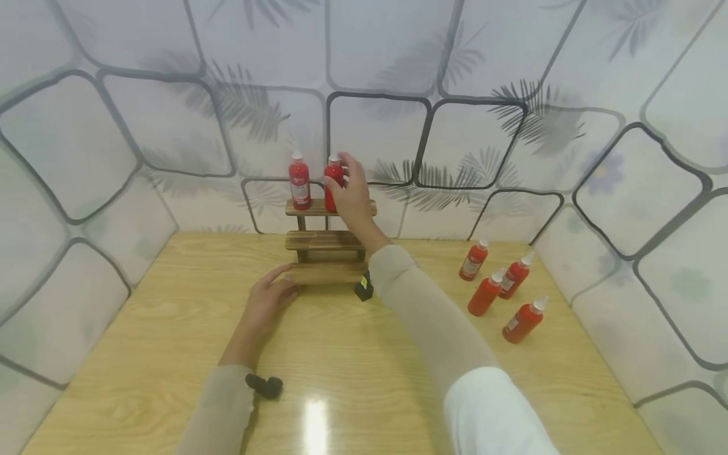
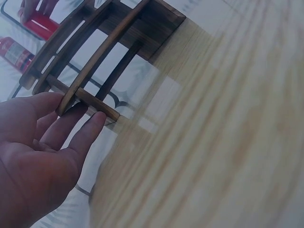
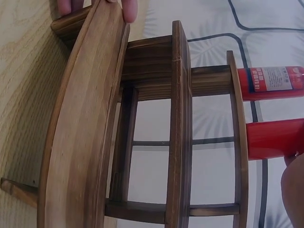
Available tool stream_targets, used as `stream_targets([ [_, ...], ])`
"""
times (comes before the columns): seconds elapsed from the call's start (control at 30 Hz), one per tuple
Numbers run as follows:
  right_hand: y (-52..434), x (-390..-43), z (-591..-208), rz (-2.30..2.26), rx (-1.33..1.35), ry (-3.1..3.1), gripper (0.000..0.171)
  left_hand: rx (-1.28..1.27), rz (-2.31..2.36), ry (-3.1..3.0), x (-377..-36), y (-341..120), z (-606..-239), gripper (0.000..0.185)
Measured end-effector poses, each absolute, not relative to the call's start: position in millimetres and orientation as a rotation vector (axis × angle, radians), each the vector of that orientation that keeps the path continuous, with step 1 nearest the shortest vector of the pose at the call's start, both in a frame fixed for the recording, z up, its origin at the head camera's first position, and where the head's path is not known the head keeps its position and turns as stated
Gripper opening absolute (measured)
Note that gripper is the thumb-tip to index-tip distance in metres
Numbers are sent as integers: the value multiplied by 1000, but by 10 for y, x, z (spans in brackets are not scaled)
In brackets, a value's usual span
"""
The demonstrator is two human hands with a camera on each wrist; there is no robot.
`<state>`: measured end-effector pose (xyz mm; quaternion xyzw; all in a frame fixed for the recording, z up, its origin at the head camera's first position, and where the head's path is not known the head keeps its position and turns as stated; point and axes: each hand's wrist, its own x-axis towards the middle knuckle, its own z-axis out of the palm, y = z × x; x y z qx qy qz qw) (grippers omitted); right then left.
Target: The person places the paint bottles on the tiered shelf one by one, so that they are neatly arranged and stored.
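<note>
A three-tier wooden rack [image 1: 325, 239] stands at the back middle of the table. On its top tier stands one red bottle with a white cap [image 1: 299, 183]. Beside it, my right hand [image 1: 344, 183] grips a second red bottle [image 1: 332, 171], whose base is at the top tier. In the right wrist view both bottles [image 3: 273, 83] [image 3: 275, 137] show past the top shelf. My left hand [image 1: 277, 289] lies flat on the table, its straight fingers [image 2: 88, 128] touching the left end of the rack's lowest shelf [image 2: 90, 99].
Several more red bottles stand on the table to the right [image 1: 474, 260] [image 1: 516, 276] [image 1: 486, 294] [image 1: 524, 320]. The wooden table [image 1: 352, 354] is enclosed by patterned walls at the back and sides [image 1: 512, 126].
</note>
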<state>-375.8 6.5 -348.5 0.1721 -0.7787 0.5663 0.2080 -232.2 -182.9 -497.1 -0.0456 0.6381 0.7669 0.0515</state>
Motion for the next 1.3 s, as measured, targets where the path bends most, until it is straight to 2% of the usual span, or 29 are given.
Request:
stream_targets([
  [0.47, 236, -3755, -3483, 1548, 529, -2150, 66, -138, 2320, 1952, -2347, -1814, -4987, 51],
  [0.67, 433, -3681, -3495, 1514, 570, -2147, 62, -145, 2350, 1910, -2325, -1809, -4980, 52],
  [1.0, 858, -3133, -3410, 1606, 651, -2032, 54, -138, 2381, 1884, -2313, -1805, -4979, 51],
  [1.07, 970, -3126, -3505, 1597, 661, -1989, 54, -133, 2376, 1888, -2304, -1803, -4966, 51],
  [1.3, 1365, -2759, -3700, 1568, 674, -1937, 50, -143, 2375, 1878, -2297, -1794, -4956, 53],
])
